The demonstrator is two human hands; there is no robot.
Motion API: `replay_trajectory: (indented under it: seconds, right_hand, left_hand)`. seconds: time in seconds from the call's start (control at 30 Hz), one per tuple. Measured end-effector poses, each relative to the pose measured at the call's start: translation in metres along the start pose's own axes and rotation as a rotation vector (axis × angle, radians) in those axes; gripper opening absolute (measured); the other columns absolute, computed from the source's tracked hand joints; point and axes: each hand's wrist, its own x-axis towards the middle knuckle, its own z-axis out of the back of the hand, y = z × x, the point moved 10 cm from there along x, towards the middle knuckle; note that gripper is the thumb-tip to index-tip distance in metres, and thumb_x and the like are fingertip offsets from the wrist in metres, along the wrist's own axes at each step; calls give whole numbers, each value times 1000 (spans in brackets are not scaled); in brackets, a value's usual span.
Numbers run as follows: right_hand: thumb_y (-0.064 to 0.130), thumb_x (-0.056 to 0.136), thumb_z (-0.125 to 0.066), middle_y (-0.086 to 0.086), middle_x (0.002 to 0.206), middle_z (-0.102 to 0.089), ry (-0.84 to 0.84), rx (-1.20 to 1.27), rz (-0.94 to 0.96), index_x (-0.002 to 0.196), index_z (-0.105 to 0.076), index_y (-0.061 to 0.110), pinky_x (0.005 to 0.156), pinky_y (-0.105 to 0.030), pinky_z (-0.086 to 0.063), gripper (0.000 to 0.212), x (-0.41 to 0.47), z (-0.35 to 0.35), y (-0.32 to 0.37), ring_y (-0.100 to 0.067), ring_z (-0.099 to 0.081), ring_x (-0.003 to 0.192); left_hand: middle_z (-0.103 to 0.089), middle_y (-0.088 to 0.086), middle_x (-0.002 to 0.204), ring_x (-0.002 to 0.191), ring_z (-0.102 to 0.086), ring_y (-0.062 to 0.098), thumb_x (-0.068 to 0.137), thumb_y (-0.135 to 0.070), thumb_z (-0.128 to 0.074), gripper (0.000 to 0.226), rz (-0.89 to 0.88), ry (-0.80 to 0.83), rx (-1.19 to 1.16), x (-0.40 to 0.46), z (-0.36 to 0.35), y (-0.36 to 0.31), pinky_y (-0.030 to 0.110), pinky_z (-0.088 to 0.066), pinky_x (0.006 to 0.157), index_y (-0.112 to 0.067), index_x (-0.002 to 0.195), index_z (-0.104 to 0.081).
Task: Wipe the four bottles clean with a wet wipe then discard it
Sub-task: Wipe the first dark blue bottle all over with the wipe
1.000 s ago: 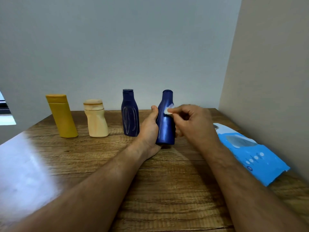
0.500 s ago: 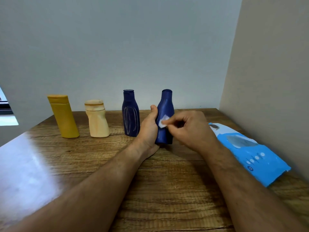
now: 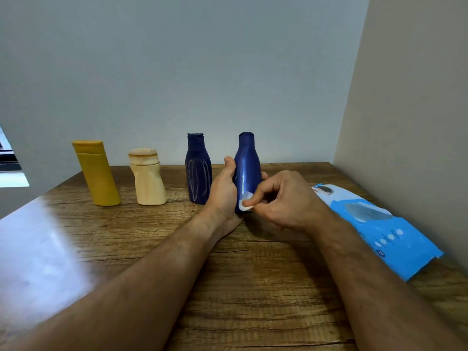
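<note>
Looks like a plain room in someone's home, a bare corner really. There's a wood-grain table (image 3: pixel 253 287) pushed up against painted walls (image 3: pixel 202 72), a row of toiletry-type bottles (image 3: pixel 148 178) along the back, and a blue wet wipe pack (image 3: pixel 385 231) lying on the right. A sliver of window (image 3: pixel 10 168) shows on the left.

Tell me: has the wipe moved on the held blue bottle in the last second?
Yes. The wipe, pinched by the right hand, has gone down from the shoulder of the held blue bottle to near its base.
</note>
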Motion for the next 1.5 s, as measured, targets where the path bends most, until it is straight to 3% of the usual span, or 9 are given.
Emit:
replay_trajectory:
  seconds: [0.23, 0.37, 0.5, 0.67, 0.8, 0.97, 1.1, 1.33, 1.5]
  right_hand:
    - [25, 89, -70, 6, 83, -64, -475, -73, 51, 107, -77, 28, 69, -38, -59, 20, 0, 42, 2, -10, -61, 72]
    - [16, 81, -75, 13, 76, -72, -309, -29, 68, 93, -80, 25, 66, -23, -54, 16, 0, 28, 4, -3, -66, 69]
    - [10, 79, -76, 27, 57, -64, 9, 29, -5, 80, -81, 21, 46, -6, -42, 12, -3, -1, 1, 6, -61, 52]
    - [20, 83, -71, 14, 79, -72, -301, -39, 18, 93, -79, 33, 66, -23, -56, 18, 1, 25, 2, -4, -65, 67]
    - [23, 90, -68, 12, 81, -58, -533, -29, 51, 108, -76, 26, 69, -38, -59, 20, -3, 49, 2, -11, -61, 69]
    - [14, 80, -74, 14, 76, -72, -313, -15, 98, 91, -80, 27, 65, -24, -55, 18, -3, 27, 6, -6, -67, 66]
    - [7, 79, -72, 21, 63, -68, -44, 20, 38, 82, -80, 25, 51, -9, -45, 20, -2, 2, 4, 0, -63, 55]
    - [22, 89, -69, 6, 82, -64, -509, -56, 77, 107, -76, 28, 72, -32, -57, 21, -4, 43, 8, -8, -60, 74]
    - [15, 81, -74, 12, 82, -73, -301, -28, 123, 95, -79, 29, 72, -28, -57, 21, -4, 28, 9, -7, -67, 74]
  left_hand:
    - [-73, 13, 104, 91, -68, 24, 107, -52, -31, 54, 19, 29, 24, -7, -11, 11, 41, -54, 86, -15, 124, -66]
    - [-74, 14, 97, 93, -71, 24, 106, -54, -30, 59, 14, 24, 8, -7, -9, 7, 40, -56, 91, -10, 115, -68]
    - [-73, 11, 79, 71, -72, 19, 106, -53, -32, 60, 9, -10, -13, -3, 0, 3, 29, -61, 66, -3, 111, -64]
    - [-75, 14, 97, 90, -72, 24, 106, -55, -31, 60, 10, 35, 77, -7, -8, 6, 39, -58, 84, -10, 120, -67]
    - [-68, 15, 101, 81, -63, 22, 107, -54, -29, 57, -15, 82, 129, -10, -16, 10, 38, -52, 74, -14, 130, -62]
    - [-71, 14, 101, 94, -69, 23, 107, -52, -29, 61, -14, 75, 84, -13, -14, 6, 36, -56, 87, -6, 126, -64]
    - [-71, 9, 82, 77, -70, 18, 107, -52, -32, 58, -28, 33, 38, -9, -6, 0, 32, -57, 77, -4, 110, -65]
    - [-68, 16, 121, 106, -64, 27, 106, -48, -37, 53, 30, 121, -39, -20, -22, 7, 42, -55, 89, -12, 135, -62]
    - [-70, 14, 104, 96, -70, 23, 106, -48, -39, 57, 57, 107, -71, -17, -19, 9, 36, -58, 84, -3, 134, -60]
